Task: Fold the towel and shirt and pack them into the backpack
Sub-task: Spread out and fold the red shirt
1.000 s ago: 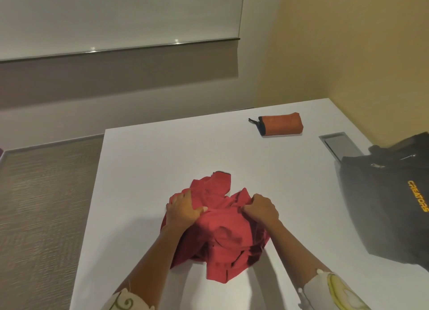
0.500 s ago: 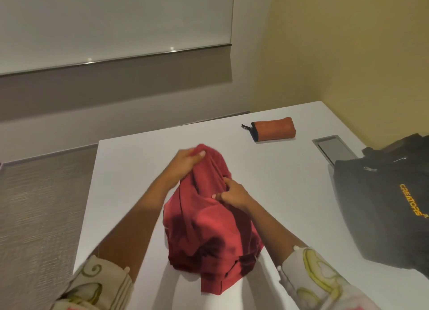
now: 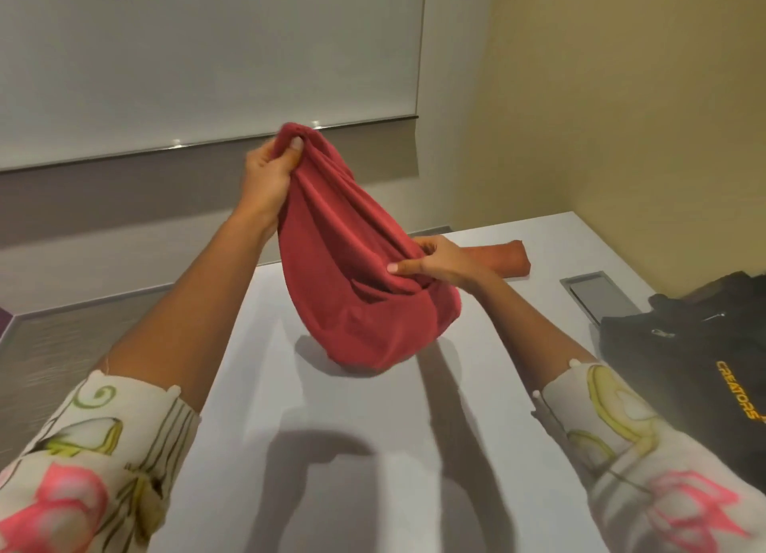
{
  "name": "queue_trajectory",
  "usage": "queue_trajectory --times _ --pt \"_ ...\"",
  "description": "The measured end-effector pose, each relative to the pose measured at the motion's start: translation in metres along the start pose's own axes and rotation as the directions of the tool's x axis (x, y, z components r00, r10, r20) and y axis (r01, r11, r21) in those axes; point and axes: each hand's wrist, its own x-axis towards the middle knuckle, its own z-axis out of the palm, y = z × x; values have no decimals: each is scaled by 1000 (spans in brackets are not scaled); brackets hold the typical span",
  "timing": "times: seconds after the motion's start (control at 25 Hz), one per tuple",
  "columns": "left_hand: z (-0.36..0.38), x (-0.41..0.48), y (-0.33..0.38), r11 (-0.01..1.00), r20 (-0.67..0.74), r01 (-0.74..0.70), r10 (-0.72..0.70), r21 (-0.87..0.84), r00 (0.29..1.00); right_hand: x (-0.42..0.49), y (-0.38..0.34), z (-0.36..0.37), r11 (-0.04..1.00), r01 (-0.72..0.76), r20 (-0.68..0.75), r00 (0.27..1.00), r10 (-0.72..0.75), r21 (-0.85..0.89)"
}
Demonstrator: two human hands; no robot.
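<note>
lifting now: the red cloth (image 3: 356,287) is up off the table (image 3: 331,428), where a second ago it lay as a crumpled heap under both hands. it hangs as a long, bunched sack above the middle of the tabletop. its lowest bulge is right at the surface, and whether it touches i cannot tell.

the left hand (image 3: 269,171) is the high one, thumb and fingers pinching a gathered top edge well above the table. the right hand (image 3: 439,264) is lower and to the right, fingers curled into a fold on the cloth's side, thumb pressed on top. both hands have shifted their grip since the heap, one going up, the other staying low.

what that means: this reads as the shake-out, hunting for an edge or seam so the piece can be spread flat. no fold is made yet, so the task looks to be at its early stage. the fabric is limp and bunches easily, so it probably needs both hands on matching corners before it can be laid down square.

behind the right hand lies an orange roll (image 3: 510,258), partly hidden, possibly the other item. further right sits a recessed panel (image 3: 597,293), and at the table's right edge is the black backpack (image 3: 684,366), nothing packed in it that i can see.
</note>
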Motion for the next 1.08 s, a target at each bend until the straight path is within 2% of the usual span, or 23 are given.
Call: queue_trajectory --times 0.08,0.12,0.24,0.4,0.56,0.68,0.76,0.84,1.0,1.08 --pt "-6 12 15 997 -71 -60 57 -41 996 -3 -20 -19 997 -15 64 998 20 -79" --pt "-9 16 21 995 -91 -85 81 -46 993 0 -25 -26 984 -42 87 995 58 -172" --pt "-19 23 25 992 -142 -125 120 -21 983 11 -27 -39 865 -80 95 985 145 -495" --pt "-32 25 16 995 -208 -88 96 47 973 6 -21 -54 876 -127 136 968 213 -466" --pt "-50 28 5 982 -185 -44 78 184 980 10 -2 -67 896 -106 -132 990 54 -431" --pt "-64 27 2 969 -184 -48 95 242 978 6 -4 -71 847 -91 -327 940 -101 -523" --pt "-71 25 2 967 -192 -55 105 248 976 0 -8 -76 770 -73 -324 929 -179 -633" --pt "-79 20 2 942 -175 -66 129 328 976 -7 -12 -81 725 -88 -314 931 -183 -683" --pt "-92 2 9 868 -71 -99 152 487 986 -26 -19 -84 726 -113 -391 892 -226 -678" --pt "-103 -7 18 819 -32 -101 144 565 989 -42 -21 -85 708 -128 -446 849 -284 -694"
